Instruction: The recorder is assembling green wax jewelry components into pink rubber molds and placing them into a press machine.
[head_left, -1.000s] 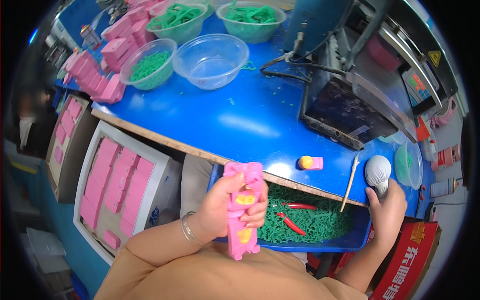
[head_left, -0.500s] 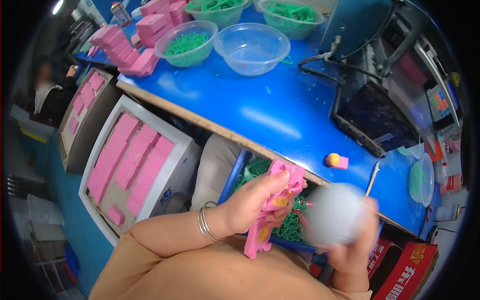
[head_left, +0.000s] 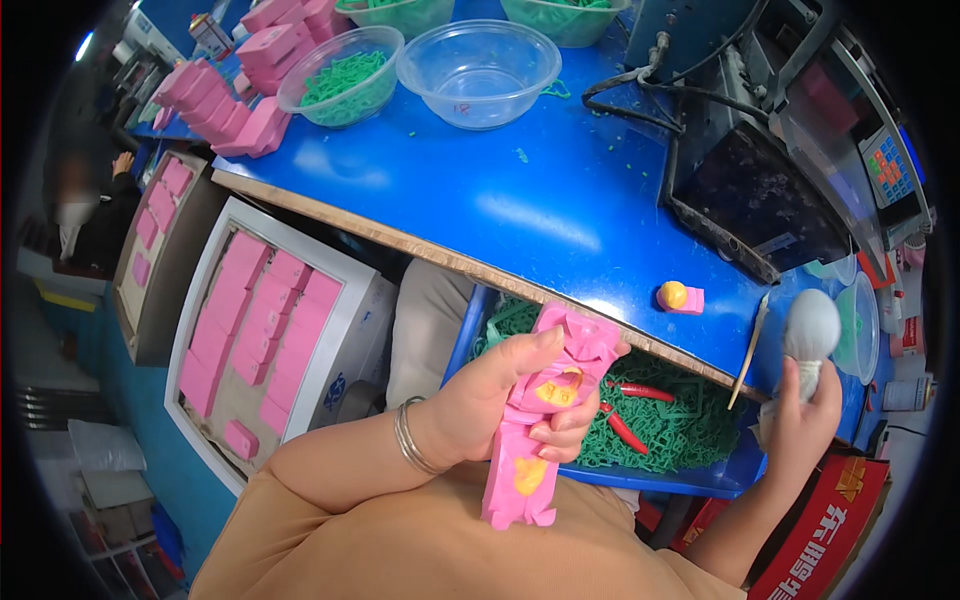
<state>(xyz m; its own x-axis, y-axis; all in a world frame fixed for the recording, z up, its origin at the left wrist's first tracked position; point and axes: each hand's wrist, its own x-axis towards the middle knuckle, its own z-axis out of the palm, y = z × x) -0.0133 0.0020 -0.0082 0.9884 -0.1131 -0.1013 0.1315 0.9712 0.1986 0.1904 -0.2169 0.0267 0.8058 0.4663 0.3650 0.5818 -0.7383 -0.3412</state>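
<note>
Left hand [head_left: 485,395] clasps the pink block [head_left: 524,478], long axis one-to-seven o'clock; right hand [head_left: 808,402] grips the grey ball [head_left: 812,324] by its neck, out at two!

Work area brightly lit. White glare streaked blue surface [head_left: 450,200], with bright patch near wooden front edge [head_left: 400,240]. Small white light [head_left: 84,45] glowed at upper left; background there dim, person [head_left: 105,225] shadowed and blurred. Pink mould [head_left: 512,450] looked fairly sharp, grey pouch [head_left: 810,325] softer. Fisheye bent straight edges; corners fell black.
</note>
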